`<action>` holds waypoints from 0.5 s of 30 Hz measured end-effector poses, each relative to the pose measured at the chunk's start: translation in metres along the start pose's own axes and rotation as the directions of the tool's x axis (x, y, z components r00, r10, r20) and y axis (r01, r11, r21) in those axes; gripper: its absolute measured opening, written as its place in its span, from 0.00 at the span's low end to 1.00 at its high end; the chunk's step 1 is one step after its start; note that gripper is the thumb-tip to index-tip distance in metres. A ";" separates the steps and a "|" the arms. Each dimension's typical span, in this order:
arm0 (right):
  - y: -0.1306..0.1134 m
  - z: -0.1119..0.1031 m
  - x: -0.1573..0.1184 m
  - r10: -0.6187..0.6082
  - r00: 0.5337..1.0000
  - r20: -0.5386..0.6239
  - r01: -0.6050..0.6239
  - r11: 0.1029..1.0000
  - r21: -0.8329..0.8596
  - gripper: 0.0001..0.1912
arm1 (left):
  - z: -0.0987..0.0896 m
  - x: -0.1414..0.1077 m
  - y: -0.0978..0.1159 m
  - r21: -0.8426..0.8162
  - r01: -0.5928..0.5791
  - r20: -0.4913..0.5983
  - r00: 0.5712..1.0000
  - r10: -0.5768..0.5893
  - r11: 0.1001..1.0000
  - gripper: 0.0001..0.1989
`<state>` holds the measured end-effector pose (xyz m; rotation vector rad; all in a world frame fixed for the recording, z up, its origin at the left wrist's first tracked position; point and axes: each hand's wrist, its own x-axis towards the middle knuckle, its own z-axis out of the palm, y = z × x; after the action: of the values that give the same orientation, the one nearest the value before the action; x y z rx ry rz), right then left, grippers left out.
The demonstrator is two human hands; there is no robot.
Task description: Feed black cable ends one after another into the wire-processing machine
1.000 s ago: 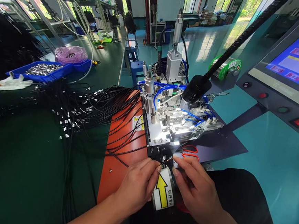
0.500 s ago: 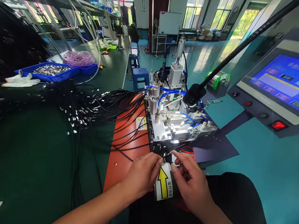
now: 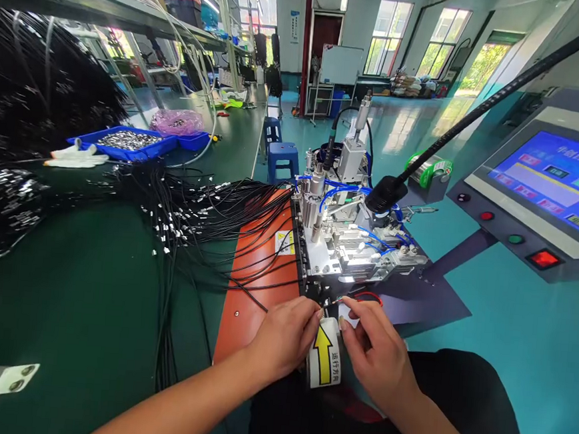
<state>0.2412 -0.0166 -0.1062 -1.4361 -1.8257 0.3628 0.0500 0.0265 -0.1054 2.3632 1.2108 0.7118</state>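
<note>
My left hand (image 3: 287, 334) is closed in a pinch around a thin black cable near its end, just in front of the metal machine (image 3: 352, 242). My right hand (image 3: 377, 347) is curled beside it, its fingertips at the short thin wire end (image 3: 333, 303) that sticks out between the hands. The fine detail of that end is too small to make out. Under the hands sits a cylinder with a white label (image 3: 325, 363) bearing a yellow arrow. Several black cables (image 3: 260, 268) run across the orange-red board (image 3: 240, 333) to the machine's left side.
A touchscreen panel (image 3: 553, 174) with buttons stands at the right. A black flexible arm (image 3: 457, 130) reaches over the machine. On the green table (image 3: 97, 302) are cable bundles, a blue tray (image 3: 88, 139) of small metal parts and a white glove (image 3: 76, 155). A solder spool (image 3: 431, 171) stands behind.
The view has tilted up and turned slightly left, so the scene sits lower and farther right. Both hands keep nearly the same pose at the cable end.
</note>
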 end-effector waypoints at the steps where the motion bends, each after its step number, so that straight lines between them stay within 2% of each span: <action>1: 0.001 0.000 0.001 -0.010 1.000 -0.006 0.010 1.000 -0.005 0.16 | 0.000 0.000 0.000 -0.002 0.005 0.001 1.000 -0.005 1.000 0.12; 10: 0.005 -0.002 0.006 -0.052 0.998 -0.037 0.053 0.998 0.023 0.14 | -0.005 0.001 0.004 -0.087 0.047 0.032 0.998 -0.044 0.995 0.12; 15: 0.006 0.003 0.000 -0.048 0.998 -0.040 0.050 0.998 0.045 0.18 | -0.006 0.001 0.003 -0.119 0.059 0.037 0.998 -0.055 0.991 0.12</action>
<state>0.2438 -0.0141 -0.1121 -1.3557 -1.8066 0.3477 0.0486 0.0261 -0.0987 2.2249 1.1829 0.7029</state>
